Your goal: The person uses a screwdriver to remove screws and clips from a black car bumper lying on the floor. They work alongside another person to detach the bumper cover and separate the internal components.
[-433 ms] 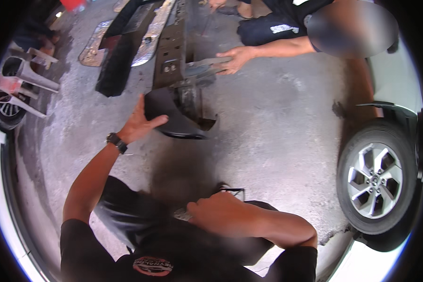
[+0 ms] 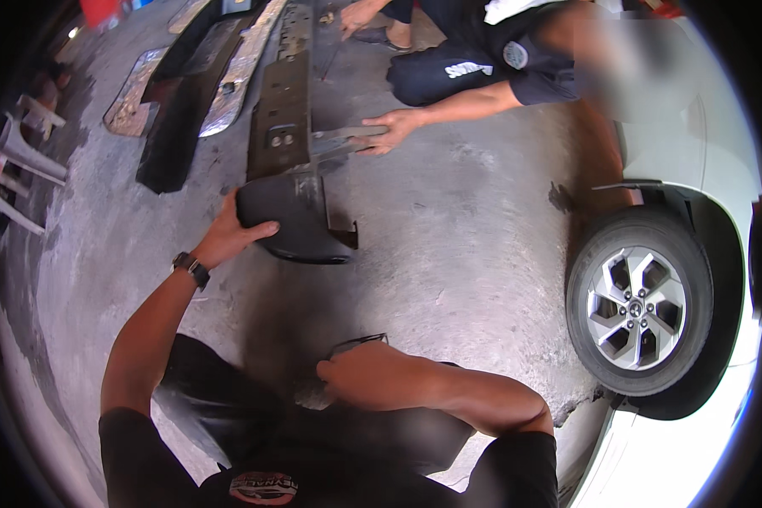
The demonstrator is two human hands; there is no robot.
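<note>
My left hand (image 2: 229, 230) grips a black curved plastic bumper end cap (image 2: 286, 218), thumb on top and fingers around its left edge. The cap sits at the near end of a long dark metal bumper beam (image 2: 281, 110) with several holes, roughly in line with it. Whether the two are fastened cannot be seen. Over my lap, my right hand (image 2: 368, 372) is closed with its back upward; its grip is hidden. A small greyish thing (image 2: 313, 394) shows beside its fingers, too unclear to name.
Across from me, a co-worker's hand (image 2: 387, 131) holds a flat metal bracket (image 2: 339, 140) at the beam's side. Black trim (image 2: 173, 140) and silvery sheeting (image 2: 131, 102) lie left of the beam. A car wheel (image 2: 639, 305) stands at right, pale chairs (image 2: 30, 165) at left.
The end cap has turned and come into line against the beam's near end, my left hand still on it. My right hand stays closed over my lap. The whole view has shifted.
</note>
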